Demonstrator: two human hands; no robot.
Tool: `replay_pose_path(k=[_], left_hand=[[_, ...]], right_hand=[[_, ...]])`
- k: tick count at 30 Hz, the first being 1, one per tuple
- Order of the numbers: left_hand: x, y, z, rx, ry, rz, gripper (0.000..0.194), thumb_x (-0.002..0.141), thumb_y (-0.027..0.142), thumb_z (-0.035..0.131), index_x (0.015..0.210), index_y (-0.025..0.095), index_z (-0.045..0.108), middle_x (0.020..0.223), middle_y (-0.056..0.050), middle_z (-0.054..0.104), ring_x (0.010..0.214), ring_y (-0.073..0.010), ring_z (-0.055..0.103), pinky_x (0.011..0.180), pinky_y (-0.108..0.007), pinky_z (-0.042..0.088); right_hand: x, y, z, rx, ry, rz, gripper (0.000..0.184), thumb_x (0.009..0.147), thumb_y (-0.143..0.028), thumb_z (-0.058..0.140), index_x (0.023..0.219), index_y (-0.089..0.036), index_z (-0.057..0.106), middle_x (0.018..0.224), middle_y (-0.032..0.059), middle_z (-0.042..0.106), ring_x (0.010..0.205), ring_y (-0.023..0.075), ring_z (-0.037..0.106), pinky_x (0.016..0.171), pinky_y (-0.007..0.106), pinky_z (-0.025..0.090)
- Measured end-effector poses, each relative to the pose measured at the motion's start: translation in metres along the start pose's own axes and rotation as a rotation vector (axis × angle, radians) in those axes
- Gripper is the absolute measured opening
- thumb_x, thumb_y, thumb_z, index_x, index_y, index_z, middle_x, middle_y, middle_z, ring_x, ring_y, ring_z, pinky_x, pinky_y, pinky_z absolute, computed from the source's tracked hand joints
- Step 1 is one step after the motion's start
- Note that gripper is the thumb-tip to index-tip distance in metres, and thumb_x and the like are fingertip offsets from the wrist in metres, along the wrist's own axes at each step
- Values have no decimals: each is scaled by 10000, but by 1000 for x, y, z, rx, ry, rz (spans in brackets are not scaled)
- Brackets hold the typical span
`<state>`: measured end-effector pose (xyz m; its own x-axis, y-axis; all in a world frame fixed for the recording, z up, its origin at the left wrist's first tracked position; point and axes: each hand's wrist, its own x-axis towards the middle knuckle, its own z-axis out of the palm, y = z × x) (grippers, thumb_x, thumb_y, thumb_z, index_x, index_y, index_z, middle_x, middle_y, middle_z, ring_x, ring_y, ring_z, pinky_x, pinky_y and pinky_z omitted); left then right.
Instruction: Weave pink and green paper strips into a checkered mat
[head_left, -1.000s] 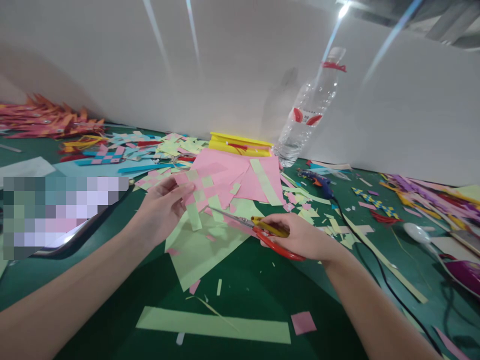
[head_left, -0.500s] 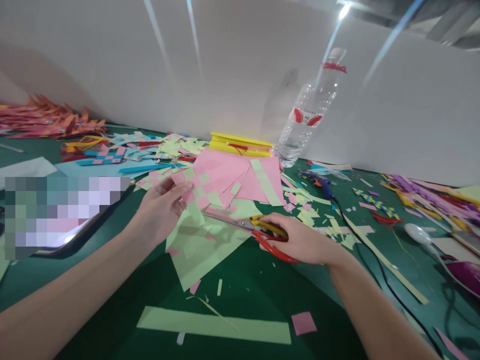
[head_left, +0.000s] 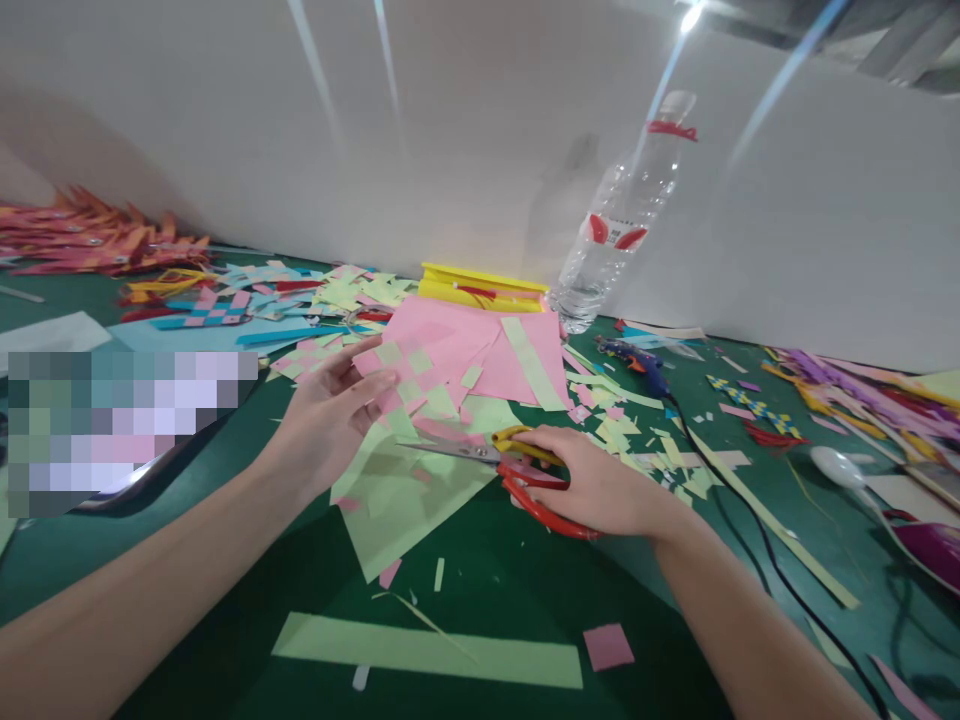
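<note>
My left hand (head_left: pixel 334 405) pinches the left edge of a woven piece (head_left: pixel 409 380) made of pink and pale green paper strips. To its right, my right hand (head_left: pixel 592 480) is closed round the handles of a pair of scissors (head_left: pixel 517 468), one handle yellow and one red. The scissor blades point left, just below the woven piece, and look nearly closed. A pale green sheet (head_left: pixel 397 500) lies under the blades on the table. Behind the woven piece is a pink sheet (head_left: pixel 450 330) with a pale green strip (head_left: pixel 529 360) across it.
A clear plastic bottle (head_left: pixel 622 220) stands by the wall. Right of it lies a blue glue gun (head_left: pixel 634 365) with a black cord. A tablet-like device (head_left: pixel 112 500) is at left. Paper scraps (head_left: pixel 360 290), a green strip (head_left: pixel 427 645) and a pink square (head_left: pixel 607 647) lie about.
The scissors have drawn slightly down and left, away from the woven piece, and a green strip end that hung below it no longer shows. My left hand has shifted slightly right with the piece.
</note>
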<state>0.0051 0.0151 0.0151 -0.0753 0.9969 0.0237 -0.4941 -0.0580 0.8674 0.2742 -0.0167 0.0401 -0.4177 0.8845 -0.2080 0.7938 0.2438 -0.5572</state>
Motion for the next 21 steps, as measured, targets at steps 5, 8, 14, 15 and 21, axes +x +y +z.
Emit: replay_pose_path(k=[5, 8, 14, 15, 21], left_hand=[[-2, -2, 1, 13, -26, -7, 431, 693, 98, 777, 1098, 191, 664, 657, 43, 619, 557, -60, 590, 554, -146, 503], [-4, -2, 3, 27, -34, -6, 413, 691, 98, 776, 1080, 188, 672, 658, 36, 627, 566, -70, 598, 554, -157, 510], [-5, -2, 4, 51, -37, -22, 400, 672, 110, 795, 1046, 196, 684, 677, 33, 642, 597, -75, 602, 552, -156, 508], [-5, -2, 3, 51, -39, -24, 399, 671, 112, 795, 1045, 197, 685, 674, 32, 643, 596, -76, 602, 551, -156, 509], [-5, -3, 4, 71, -30, -26, 372, 649, 114, 798, 995, 213, 701, 652, 38, 636, 583, -80, 603, 541, -155, 519]], right_hand=[[1, -1, 1, -25, -8, 0, 508, 761, -450, 604, 1240, -283, 584, 1314, 79, 553, 1227, 332, 472, 983, 499, 421], [1, -3, 0, -18, -11, -8, 497, 759, -423, 605, 1234, -278, 591, 1301, 79, 563, 1218, 328, 478, 970, 488, 430], [1, -4, -1, -42, -22, -26, 442, 765, -380, 592, 1192, -270, 619, 1246, 76, 599, 1171, 314, 510, 948, 461, 441], [1, -4, -2, -40, -21, -23, 441, 763, -374, 594, 1190, -269, 621, 1239, 77, 602, 1164, 313, 512, 940, 458, 445], [1, -4, -3, -5, -50, 26, 426, 762, -360, 605, 1173, -253, 639, 1172, 90, 627, 1087, 289, 551, 865, 411, 482]])
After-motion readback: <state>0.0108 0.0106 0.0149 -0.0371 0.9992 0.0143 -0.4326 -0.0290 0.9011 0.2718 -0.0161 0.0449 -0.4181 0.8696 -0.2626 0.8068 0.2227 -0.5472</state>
